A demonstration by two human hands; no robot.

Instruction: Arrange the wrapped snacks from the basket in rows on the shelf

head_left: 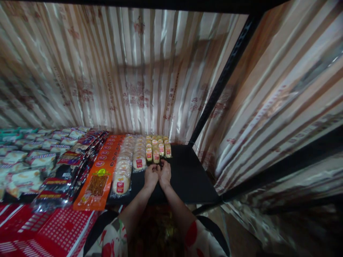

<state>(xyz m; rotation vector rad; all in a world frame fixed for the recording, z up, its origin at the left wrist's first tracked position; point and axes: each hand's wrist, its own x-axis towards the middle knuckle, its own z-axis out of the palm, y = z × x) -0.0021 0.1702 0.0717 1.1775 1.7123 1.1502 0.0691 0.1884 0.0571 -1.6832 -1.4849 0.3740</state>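
Note:
Both of my hands are together at the near end of a group of small yellow snack packets (156, 155), which lie in short rows on the black shelf (190, 175). My left hand (151, 175) is closed, fingers curled, close to the front packets. Beside it, my right hand (164, 173) is closed too, its fingertips nearly meeting the left ones. Whatever is between the fingers is too dark and small to make out. To the left lie clear packs of round white crackers (139, 155) with red labels, and a longer row of similar crackers (123, 171).
Further left are orange snack bags (99, 175), dark red-and-black packets (61, 175) and many white packets (29, 175). A red plastic basket (61, 228) stands below the shelf edge. Black posts (222, 82) and printed plastic sheeting (150, 71) enclose the back and right.

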